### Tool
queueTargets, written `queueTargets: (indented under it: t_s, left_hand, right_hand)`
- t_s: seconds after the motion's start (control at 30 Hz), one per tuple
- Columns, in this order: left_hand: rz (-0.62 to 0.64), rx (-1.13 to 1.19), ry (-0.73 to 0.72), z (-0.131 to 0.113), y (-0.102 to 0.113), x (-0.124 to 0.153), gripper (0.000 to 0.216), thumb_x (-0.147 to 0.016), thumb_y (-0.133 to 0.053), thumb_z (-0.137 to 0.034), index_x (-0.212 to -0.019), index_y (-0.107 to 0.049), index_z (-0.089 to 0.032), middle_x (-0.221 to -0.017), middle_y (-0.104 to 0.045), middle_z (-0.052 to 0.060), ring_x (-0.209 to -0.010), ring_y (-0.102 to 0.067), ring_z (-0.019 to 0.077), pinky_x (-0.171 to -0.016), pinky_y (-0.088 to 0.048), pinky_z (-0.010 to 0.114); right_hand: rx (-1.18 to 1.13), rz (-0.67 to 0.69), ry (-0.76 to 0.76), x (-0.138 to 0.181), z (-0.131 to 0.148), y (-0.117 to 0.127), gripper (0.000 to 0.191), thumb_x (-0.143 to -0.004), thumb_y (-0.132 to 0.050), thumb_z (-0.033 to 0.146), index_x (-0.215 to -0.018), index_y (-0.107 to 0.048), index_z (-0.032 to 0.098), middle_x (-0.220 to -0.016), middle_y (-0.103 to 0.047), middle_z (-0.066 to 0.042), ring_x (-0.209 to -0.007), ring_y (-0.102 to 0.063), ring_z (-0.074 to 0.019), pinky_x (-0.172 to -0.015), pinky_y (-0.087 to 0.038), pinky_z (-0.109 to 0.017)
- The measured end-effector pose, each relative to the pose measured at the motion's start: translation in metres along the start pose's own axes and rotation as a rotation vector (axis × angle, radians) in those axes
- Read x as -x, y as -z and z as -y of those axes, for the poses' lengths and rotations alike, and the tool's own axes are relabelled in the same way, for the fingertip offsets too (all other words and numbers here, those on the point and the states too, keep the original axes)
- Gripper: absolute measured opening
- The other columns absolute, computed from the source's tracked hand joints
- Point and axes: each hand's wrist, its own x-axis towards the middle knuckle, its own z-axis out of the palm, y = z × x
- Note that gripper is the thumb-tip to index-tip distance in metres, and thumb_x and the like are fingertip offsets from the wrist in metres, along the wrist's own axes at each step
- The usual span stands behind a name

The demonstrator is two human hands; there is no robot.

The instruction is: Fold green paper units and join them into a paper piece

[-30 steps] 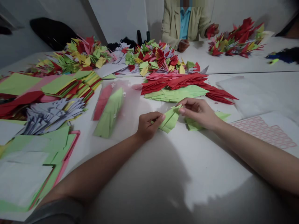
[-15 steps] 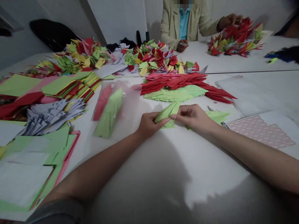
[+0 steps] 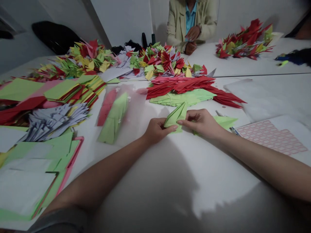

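Note:
A folded green paper piece (image 3: 175, 116) is pinched between both hands above the white table. My left hand (image 3: 159, 129) grips its left edge, thumb on the front and fingers behind. My right hand (image 3: 200, 121) is closed on its right side between thumb and fingertips. More folded green paper (image 3: 225, 122) lies partly hidden behind my right hand. Just beyond, flat folded green pieces (image 3: 181, 97) lie fanned in a row, and folded red pieces (image 3: 189, 84) lie behind them.
Clear bags (image 3: 114, 116) with green and red pieces lie left. Stacked coloured paper (image 3: 55, 149) covers the left side. Heaps of folded paper (image 3: 160, 58) stand behind. A label sheet (image 3: 269, 136) lies right. Across the table sits a person (image 3: 175, 26), hands together.
The green piece in my hands has tilted more upright, its tip a little higher. The person opposite has drawn one hand from the right-hand paper heap to the other hand.

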Motion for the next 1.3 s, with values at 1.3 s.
queueTargets:
  t_s: [1.3]
  left_hand:
    - [0.039,-0.149,-0.001,0.005,0.007,-0.004,0.029,-0.071,-0.07,-0.038,-0.077,-0.071,-0.009,-0.068,-0.066,0.005,-0.064,-0.061,0.0161,-0.056,-0.046,0.023]
  right_hand:
    - [0.146,0.171,0.046,-0.002,-0.003,0.009,0.037,-0.08,-0.06,0.051,-0.067,-0.059,0.016,-0.054,-0.051,0.002,-0.046,-0.042,-0.007,-0.042,-0.03,-0.021]
